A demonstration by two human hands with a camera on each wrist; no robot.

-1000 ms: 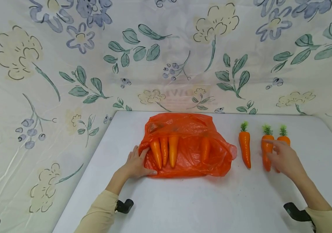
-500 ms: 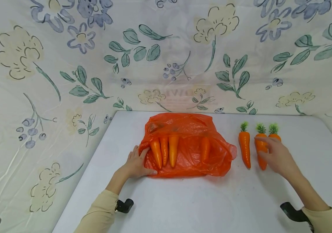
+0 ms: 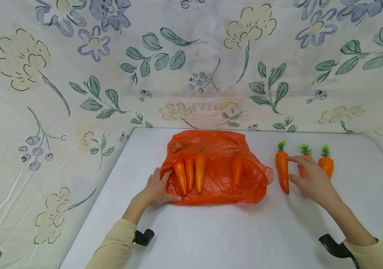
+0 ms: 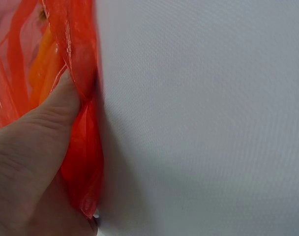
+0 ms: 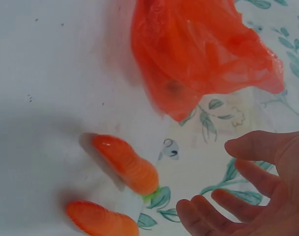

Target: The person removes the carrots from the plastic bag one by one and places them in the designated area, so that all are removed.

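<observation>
At the left side of a thin orange-red plastic bag (image 3: 218, 186), my left hand (image 3: 157, 190) holds the bag's edge. In the left wrist view its thumb (image 4: 61, 105) hooks over the plastic rim. Several carrots (image 3: 199, 175) show through or in the bag. Over on the right, my right hand (image 3: 315, 183) has its fingers extended beside the leftmost loose carrot (image 3: 282, 172), with nothing held. Contact there cannot be told. The middle carrot (image 3: 306, 148) is mostly hidden behind that hand. Another carrot (image 3: 326, 166) with a green top lies to its right.
Everything lies on a white tabletop (image 3: 218, 239). A floral cloth (image 3: 211, 67) hangs behind the table's far edge. Each wrist carries a black camera mount (image 3: 336, 246). Small dark specks dot the tabletop near the loose carrots.
My right hand has moved left, from the two right-hand carrots toward the leftmost one. Those two carrots shifted left, then back right and further apart. My left hand and the bag stay put.
</observation>
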